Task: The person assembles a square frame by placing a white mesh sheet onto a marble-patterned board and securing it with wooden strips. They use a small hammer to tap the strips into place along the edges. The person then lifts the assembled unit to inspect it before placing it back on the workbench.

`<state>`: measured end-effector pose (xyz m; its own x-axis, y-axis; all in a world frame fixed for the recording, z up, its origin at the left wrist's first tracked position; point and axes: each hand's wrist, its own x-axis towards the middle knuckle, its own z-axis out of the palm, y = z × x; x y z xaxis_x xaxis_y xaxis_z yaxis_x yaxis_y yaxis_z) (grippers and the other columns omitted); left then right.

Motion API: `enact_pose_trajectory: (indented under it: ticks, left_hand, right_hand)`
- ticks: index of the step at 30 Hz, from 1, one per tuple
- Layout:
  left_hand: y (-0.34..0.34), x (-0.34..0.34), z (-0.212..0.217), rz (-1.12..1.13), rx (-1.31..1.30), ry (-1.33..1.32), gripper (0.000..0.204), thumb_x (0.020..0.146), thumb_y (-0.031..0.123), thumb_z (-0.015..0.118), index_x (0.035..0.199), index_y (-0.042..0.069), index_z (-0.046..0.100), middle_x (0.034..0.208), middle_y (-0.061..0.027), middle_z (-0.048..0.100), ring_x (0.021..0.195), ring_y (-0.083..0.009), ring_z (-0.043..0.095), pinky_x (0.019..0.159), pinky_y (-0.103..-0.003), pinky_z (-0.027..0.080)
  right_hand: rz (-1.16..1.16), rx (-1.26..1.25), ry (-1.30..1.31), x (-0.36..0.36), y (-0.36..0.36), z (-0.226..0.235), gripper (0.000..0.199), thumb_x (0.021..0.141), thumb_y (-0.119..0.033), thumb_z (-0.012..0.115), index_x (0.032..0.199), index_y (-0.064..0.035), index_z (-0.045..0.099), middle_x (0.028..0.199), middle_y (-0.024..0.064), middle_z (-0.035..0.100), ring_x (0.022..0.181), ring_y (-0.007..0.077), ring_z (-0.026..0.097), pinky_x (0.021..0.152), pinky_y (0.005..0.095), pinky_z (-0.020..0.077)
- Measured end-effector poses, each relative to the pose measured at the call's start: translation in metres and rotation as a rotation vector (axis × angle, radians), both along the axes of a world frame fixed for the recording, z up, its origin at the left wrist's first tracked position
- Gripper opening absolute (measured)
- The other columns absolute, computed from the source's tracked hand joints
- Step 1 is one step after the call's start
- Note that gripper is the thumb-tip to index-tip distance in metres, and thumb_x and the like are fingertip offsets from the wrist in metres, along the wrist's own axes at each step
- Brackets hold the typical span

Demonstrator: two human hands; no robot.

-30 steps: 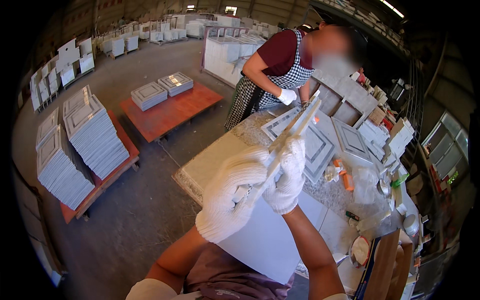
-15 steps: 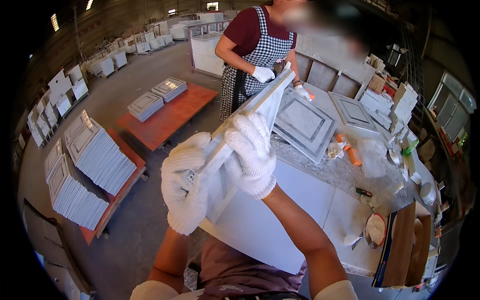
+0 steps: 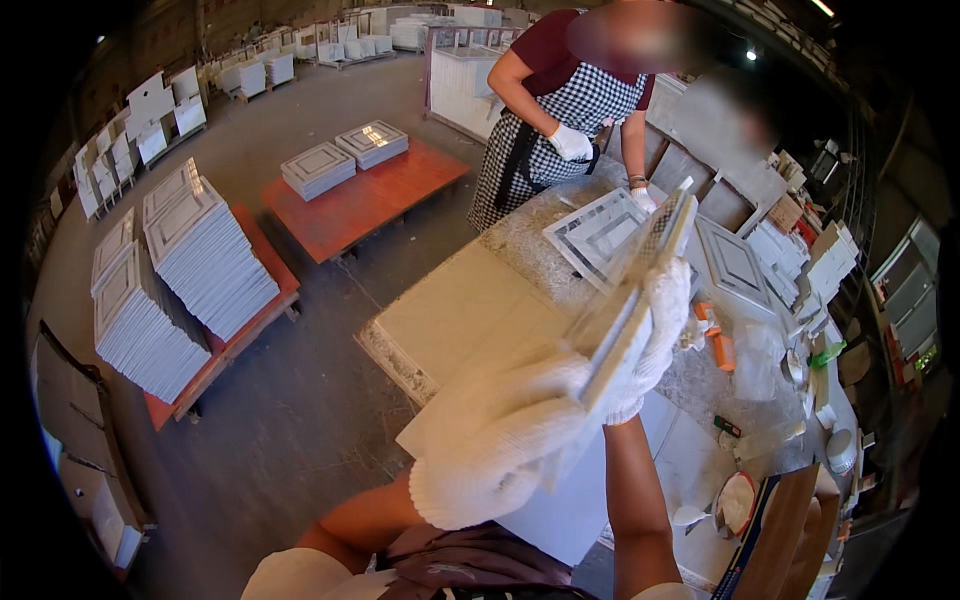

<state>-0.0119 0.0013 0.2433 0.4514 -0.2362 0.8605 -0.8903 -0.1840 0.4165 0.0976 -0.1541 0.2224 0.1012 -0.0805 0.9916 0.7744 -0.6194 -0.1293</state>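
Probably heavy and brittle, the flat white stone-like panel (image 3: 625,335), gripped in both white-gloved hands (image 3: 505,430), needed edge holds.

Blurred panel (image 3: 622,330) partly hidden by hands (image 3: 505,440) (image 3: 662,320), co-worker's face (image 3: 640,38) blurred, cardboard box (image 3: 785,530) cut off

Thin pale panel (image 3: 621,348), whitish along its narrow edge, steeply aslant, aloft between both hands (image 3: 510,425).
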Motion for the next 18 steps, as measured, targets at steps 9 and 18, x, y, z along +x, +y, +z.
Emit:
enact_pose_trajectory:
  ticks: [9,18]
  left_hand:
    - [-0.055,-0.017,-0.004,0.016,-0.174,-0.17,0.042,0.057,0.007,0.068,0.097,-0.004,0.062,0.107,-0.0177,0.061,0.095,-0.0325,0.061,0.077,-0.041,0.055]
    - [-0.051,-0.02,-0.004,0.024,-0.156,-0.132,0.041,0.056,0.009,0.066,0.096,-0.002,0.062,0.102,-0.0153,0.061,0.093,-0.0308,0.062,0.08,-0.039,0.055]
  right_hand:
    - [-0.058,-0.013,-0.031,-0.002,-0.009,-0.021,0.038,0.083,-0.014,0.067,0.118,-0.0055,0.059,0.121,0.0201,0.059,0.115,0.0423,0.056,0.1,0.0499,0.0463]
    - [-0.065,-0.021,-0.037,0.004,-0.007,-0.032,0.037,0.084,-0.013,0.067,0.119,-0.0052,0.059,0.123,0.0209,0.058,0.117,0.0424,0.055,0.101,0.0501,0.0451]
